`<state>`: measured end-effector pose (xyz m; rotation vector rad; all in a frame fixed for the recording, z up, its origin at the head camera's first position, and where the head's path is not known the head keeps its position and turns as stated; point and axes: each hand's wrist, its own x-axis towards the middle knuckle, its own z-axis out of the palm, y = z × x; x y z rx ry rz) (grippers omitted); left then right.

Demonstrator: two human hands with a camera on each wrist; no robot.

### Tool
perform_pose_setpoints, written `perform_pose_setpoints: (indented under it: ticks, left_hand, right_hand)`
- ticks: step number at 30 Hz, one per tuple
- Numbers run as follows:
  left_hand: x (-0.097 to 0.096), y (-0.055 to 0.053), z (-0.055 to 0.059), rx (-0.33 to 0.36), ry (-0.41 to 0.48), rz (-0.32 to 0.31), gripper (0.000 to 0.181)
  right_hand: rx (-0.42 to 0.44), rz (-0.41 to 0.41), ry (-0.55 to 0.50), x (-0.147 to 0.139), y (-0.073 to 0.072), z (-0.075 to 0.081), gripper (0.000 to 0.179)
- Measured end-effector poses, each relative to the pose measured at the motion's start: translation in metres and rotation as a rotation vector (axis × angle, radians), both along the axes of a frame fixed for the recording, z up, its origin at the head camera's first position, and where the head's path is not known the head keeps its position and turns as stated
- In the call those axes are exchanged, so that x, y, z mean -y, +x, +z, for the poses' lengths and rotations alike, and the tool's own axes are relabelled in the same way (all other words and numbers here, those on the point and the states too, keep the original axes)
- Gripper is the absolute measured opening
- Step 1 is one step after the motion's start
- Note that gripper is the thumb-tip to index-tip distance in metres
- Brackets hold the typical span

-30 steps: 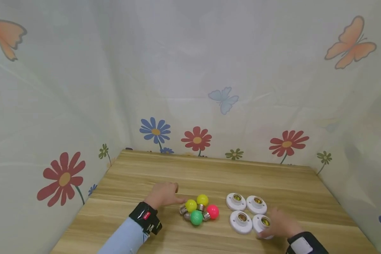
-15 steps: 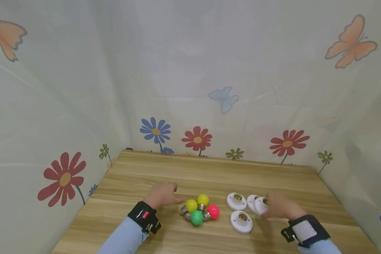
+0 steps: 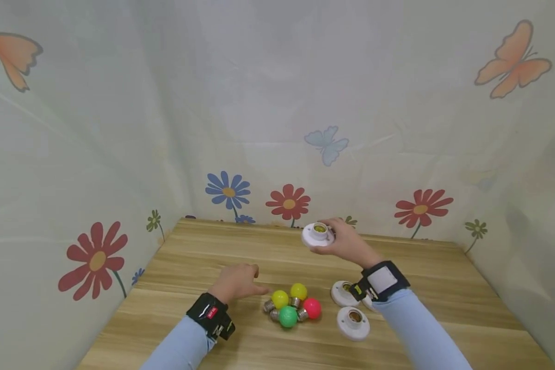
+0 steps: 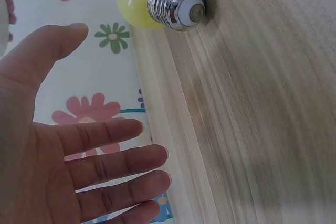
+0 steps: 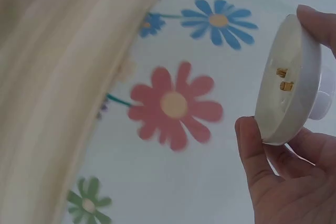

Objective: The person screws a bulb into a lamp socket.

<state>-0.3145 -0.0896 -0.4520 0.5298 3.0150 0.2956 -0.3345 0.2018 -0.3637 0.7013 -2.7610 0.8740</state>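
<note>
My right hand [image 3: 347, 241] pinches a white round lamp holder [image 3: 315, 235] by its rim, raised over the far part of the table; its brass socket faces up. In the right wrist view the lamp holder [image 5: 287, 82] shows its hollow underside with two brass terminals. My left hand [image 3: 238, 282] is held with fingers relaxed beside the light bulbs and holds nothing. A yellow bulb [image 3: 279, 298] lies nearest its index finger, with another yellow bulb [image 3: 298, 291], a green bulb [image 3: 288, 317] and a red bulb [image 3: 312, 308] grouped around. In the left wrist view its fingers [image 4: 121, 163] are spread.
Two more lamp holders stand right of the bulbs, a front one [image 3: 353, 324] and a back one [image 3: 341, 294]. A third [image 3: 369, 303] is mostly hidden behind my right wrist. The wooden table [image 3: 240, 246] ends at a flower-printed curtain [image 3: 259, 103].
My right hand has picked up the front right lamp holder and carried it up, leftward and toward the far edge. The left hand has stayed nearly still beside the bulbs.
</note>
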Motion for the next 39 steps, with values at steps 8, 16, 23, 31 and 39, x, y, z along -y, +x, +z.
perform_pose_setpoints:
  ticks: [8,16,23,31,39]
  left_hand:
    - [0.003,-0.003,-0.004,0.01,-0.01,-0.003,0.06]
    - [-0.014,-0.003,0.002,0.011,0.049,-0.075,0.053]
    - [-0.042,0.008,-0.001,0.083,0.14,-0.151,0.041]
    - [-0.051,0.007,-0.017,0.091,0.117,-0.135,0.029]
    - [-0.048,-0.003,0.0,0.058,0.343,-0.033,0.035]
  right_hand:
    - [0.113,0.015,-0.038,0.019,0.003,-0.057,0.073]
    - [0.14,0.011,-0.076,0.018,0.009,-0.066,0.072]
    - [0.135,0.009,-0.073,0.015,0.01,-0.069,0.074]
    - [0.127,-0.002,-0.069,0.012,0.013,-0.074,0.073]
    - [0.14,-0.018,-0.07,0.01,0.016,-0.077,0.073]
